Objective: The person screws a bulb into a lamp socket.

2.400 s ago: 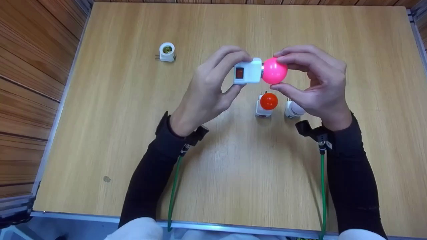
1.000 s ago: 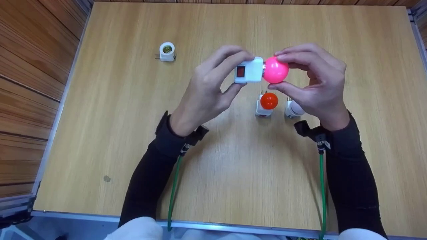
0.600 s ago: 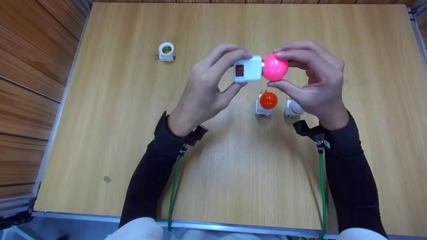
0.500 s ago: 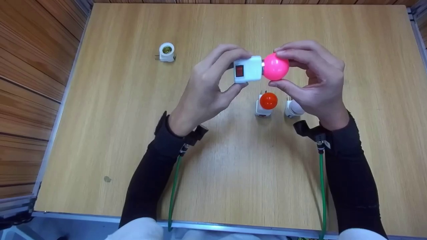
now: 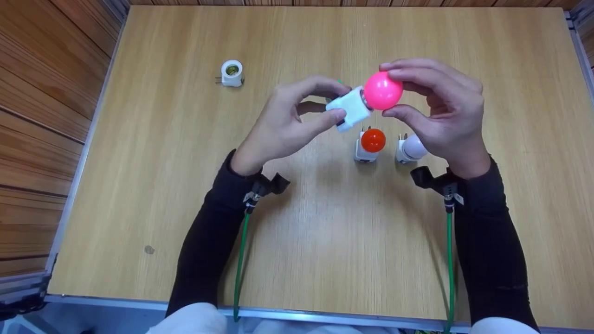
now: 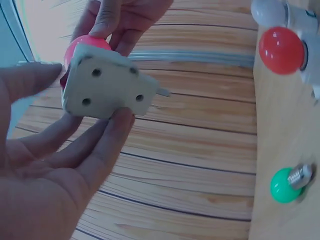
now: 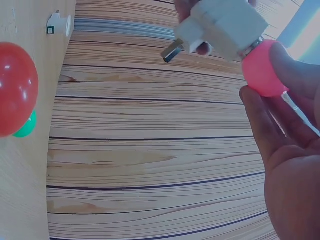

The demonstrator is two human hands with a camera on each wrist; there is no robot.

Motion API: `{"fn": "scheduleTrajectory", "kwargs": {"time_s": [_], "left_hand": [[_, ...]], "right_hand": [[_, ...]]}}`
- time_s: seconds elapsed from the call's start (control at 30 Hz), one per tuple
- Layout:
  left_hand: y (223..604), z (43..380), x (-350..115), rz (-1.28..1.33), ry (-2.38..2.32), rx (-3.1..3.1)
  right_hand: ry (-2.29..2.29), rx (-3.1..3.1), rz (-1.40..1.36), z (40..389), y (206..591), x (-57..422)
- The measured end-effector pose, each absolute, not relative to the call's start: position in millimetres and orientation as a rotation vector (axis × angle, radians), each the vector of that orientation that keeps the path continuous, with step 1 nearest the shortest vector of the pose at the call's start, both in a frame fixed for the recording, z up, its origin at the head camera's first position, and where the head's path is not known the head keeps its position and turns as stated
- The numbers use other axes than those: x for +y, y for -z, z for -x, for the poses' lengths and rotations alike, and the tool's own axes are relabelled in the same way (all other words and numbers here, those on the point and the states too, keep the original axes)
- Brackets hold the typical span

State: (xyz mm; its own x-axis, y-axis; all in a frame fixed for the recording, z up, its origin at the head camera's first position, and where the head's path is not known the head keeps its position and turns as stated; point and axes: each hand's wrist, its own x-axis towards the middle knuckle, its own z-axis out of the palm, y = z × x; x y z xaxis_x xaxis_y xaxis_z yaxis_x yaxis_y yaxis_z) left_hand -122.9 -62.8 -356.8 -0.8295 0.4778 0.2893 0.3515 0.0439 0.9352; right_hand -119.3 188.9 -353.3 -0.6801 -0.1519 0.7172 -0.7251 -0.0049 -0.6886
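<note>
Above the table my left hand (image 5: 290, 120) grips a white plug-in lamp socket (image 5: 355, 110) between thumb and fingers. A pink light bulb (image 5: 383, 91) sits at the socket's mouth, a bit of its metal base showing between them. My right hand (image 5: 448, 104) pinches that bulb from the right, thumb below and fingertips above. In the left wrist view the socket's back face (image 6: 107, 87) shows screw holes, and a flat metal prong sticks out. The right wrist view also shows a plug prong (image 7: 172, 51) on the socket, pointing away from the bulb.
Below the hands stand a socket with a red-orange bulb (image 5: 373, 140) and another with a white bulb (image 5: 414, 147). A socket without a bulb (image 5: 232, 73) stands at the back left. A loose green bulb (image 6: 285, 186) lies on the table, mostly hidden behind my left hand in the head view.
My left hand has rolled and lowered slightly, tilting the socket so its red switch turns out of sight. The pink bulb moves up a little; the right hand stays around it.
</note>
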Motion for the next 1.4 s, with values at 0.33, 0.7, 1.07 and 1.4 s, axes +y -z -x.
{"fn": "scheduleTrajectory", "kwargs": {"time_s": [0.33, 0.7, 1.07, 1.4], "left_hand": [[356.2, 126.9, -63.5, -0.676, -1.788, 2.084], [357.8, 128.9, -61.0, -0.692, -1.705, 2.142], [376.6, 136.7, -56.5, -0.723, -1.474, 2.385], [413.3, 152.9, -48.7, -0.665, -1.187, 2.409]], "right_hand": [[-1.631, -1.879, -1.105, 124.1, 358.3, 190.2], [-1.573, -1.911, -1.147, 124.1, 358.2, 189.0], [-1.785, -1.863, -0.943, 121.2, 347.3, 201.5], [-1.922, -1.726, -0.757, 119.7, 329.3, 209.3]]}}
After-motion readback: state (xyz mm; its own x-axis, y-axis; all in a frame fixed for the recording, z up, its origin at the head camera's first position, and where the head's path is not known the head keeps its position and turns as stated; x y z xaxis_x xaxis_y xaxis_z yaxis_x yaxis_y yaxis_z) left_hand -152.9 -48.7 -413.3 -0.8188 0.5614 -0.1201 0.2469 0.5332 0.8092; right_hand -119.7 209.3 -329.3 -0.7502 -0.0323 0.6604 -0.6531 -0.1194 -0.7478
